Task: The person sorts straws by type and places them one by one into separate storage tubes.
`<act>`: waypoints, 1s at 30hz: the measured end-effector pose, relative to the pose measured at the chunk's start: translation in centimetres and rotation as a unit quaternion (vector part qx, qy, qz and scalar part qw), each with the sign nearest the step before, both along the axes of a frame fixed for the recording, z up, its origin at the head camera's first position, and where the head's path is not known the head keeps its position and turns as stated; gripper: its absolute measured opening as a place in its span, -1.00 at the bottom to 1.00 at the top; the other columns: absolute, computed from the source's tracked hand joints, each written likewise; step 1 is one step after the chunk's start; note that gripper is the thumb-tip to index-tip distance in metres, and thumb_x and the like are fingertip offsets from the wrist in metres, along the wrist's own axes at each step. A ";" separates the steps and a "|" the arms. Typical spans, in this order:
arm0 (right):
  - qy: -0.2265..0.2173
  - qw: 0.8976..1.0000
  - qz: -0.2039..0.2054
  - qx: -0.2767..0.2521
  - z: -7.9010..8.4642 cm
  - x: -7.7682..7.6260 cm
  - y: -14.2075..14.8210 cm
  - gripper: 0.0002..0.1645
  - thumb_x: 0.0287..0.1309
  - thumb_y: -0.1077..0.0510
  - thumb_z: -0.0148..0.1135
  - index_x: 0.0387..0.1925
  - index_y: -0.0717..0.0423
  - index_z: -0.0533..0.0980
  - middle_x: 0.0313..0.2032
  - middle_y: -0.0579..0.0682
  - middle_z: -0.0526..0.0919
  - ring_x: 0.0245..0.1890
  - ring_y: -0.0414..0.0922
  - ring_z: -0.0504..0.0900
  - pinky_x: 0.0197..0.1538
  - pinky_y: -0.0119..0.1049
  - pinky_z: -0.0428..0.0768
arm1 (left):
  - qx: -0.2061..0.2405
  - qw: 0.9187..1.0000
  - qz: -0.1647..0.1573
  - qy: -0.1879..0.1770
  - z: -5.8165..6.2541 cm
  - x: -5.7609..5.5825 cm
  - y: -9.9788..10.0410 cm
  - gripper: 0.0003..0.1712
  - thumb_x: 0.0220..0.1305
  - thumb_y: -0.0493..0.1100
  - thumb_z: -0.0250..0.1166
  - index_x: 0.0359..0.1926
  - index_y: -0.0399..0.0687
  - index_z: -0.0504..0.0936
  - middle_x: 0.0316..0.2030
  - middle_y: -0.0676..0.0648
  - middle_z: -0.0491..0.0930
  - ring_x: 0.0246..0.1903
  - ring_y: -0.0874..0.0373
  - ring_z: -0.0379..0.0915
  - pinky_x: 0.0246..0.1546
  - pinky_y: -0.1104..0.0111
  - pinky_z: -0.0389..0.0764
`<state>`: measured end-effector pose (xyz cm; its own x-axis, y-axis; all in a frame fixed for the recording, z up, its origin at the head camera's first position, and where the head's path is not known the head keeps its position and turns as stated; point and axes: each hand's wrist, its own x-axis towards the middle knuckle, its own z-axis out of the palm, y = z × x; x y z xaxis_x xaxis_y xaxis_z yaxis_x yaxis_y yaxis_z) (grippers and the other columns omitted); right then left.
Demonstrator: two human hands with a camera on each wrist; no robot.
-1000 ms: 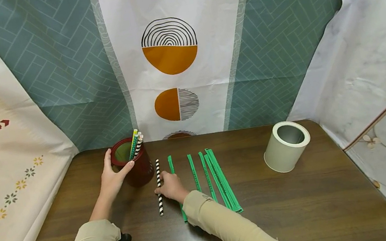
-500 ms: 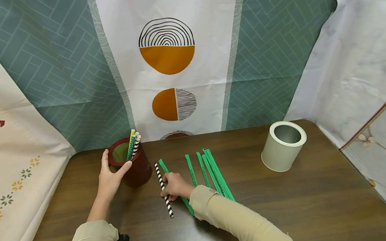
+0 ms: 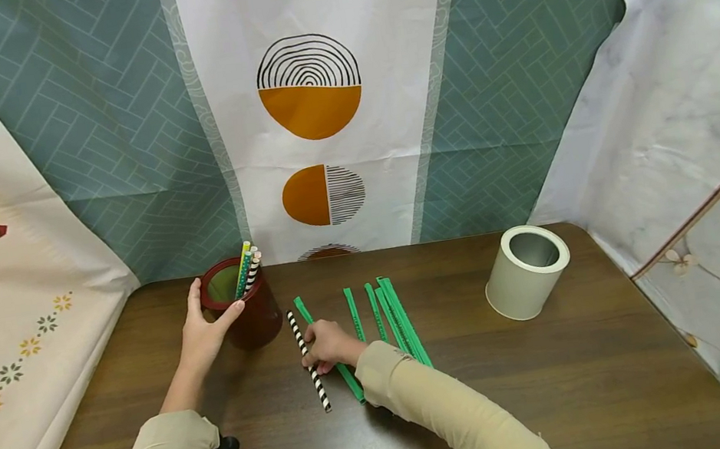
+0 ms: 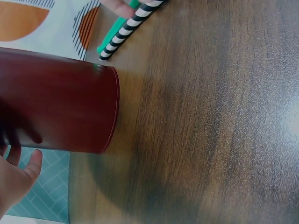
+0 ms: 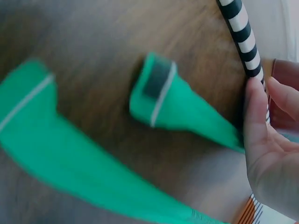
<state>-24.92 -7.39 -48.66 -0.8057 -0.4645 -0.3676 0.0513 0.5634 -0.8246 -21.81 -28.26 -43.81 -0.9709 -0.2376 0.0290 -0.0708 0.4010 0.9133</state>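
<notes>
In the head view my left hand (image 3: 202, 337) holds the dark red cup (image 3: 256, 321) at its rim, thumb on the near right side and fingers on the left. Several patterned straws (image 3: 248, 268), yellow, green and striped, stand in it. Thumb and fingers of my right hand (image 3: 329, 344) pinch a black-and-white striped straw (image 3: 322, 393) near its middle, tilted over the table. A long green wrapped strip (image 3: 351, 383) runs under that hand. The right wrist view shows the pinched striped straw (image 5: 240, 32) up close, with green strips (image 5: 163, 93) below it.
More green strips (image 3: 402, 319) lie side by side to the right of my right hand, partly covered by the sleeve. A cream-coloured can (image 3: 522, 282) stands at the back right of the brown table (image 3: 567, 395). Patterned cloth (image 3: 330, 213) hangs behind the table.
My right hand has shifted slightly right and toward me. The striped straw has turned, its near end swinging right. The green strip under the hand has slanted too. My left hand stays at the cup.
</notes>
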 end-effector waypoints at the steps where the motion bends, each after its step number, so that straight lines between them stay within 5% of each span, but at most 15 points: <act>1: 0.009 1.000 -0.004 0.002 0.0 0.0 -0.1 -0.51 -0.18 0.38 0.32 -0.11 0.30 0.39 -0.68 0.06 0.58 -0.84 -0.19 0.43 -0.69 -0.34 0.53 | -0.001 1.000 0.000 -0.001 0.0 0.0 0.0 0.09 0.07 0.19 0.18 0.36 0.15 -0.38 0.38 -0.01 -0.35 0.35 -0.09 -0.41 0.19 -0.20 -0.12; 19: 0.153 0.980 0.029 0.120 -0.2 0.6 -0.8 -0.67 -0.22 0.26 0.33 -0.33 0.16 0.43 -0.80 -0.07 0.44 -0.88 -0.24 0.41 -0.79 -0.47 0.41 | -0.003 1.000 0.003 -0.001 0.0 -0.1 -0.1 0.09 0.06 0.20 0.18 0.36 0.14 -0.38 0.38 -0.02 -0.34 0.35 -0.09 -0.40 0.19 -0.20 -0.12; 25: 0.201 0.963 0.037 0.177 0.0 1.1 -1.0 -0.70 -0.26 0.18 0.37 -0.42 0.06 0.42 -0.70 -0.09 0.47 -0.73 -0.17 0.45 -0.69 -0.44 0.37 | -0.006 1.000 0.005 -0.001 -0.1 0.0 0.0 0.08 0.06 0.19 0.18 0.36 0.18 -0.38 0.38 0.00 -0.32 0.35 -0.07 -0.38 0.20 -0.19 -0.12; 30: 0.166 0.977 0.033 0.130 0.0 1.0 -0.7 -0.74 -0.22 0.25 0.32 -0.44 0.13 0.41 -0.71 -0.04 0.44 -0.81 -0.20 0.41 -0.74 -0.46 0.37 | -0.005 1.000 0.004 0.001 -0.2 0.0 0.0 0.08 0.07 0.19 0.18 0.36 0.18 -0.38 0.38 -0.01 -0.32 0.35 -0.08 -0.38 0.20 -0.19 -0.11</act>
<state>-23.93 -8.10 -48.69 -0.8723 -0.4444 -0.2039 -0.2370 0.7491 -0.6186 -21.82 -28.24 -43.98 -0.9690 -0.2446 0.0335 -0.0722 0.4105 0.9090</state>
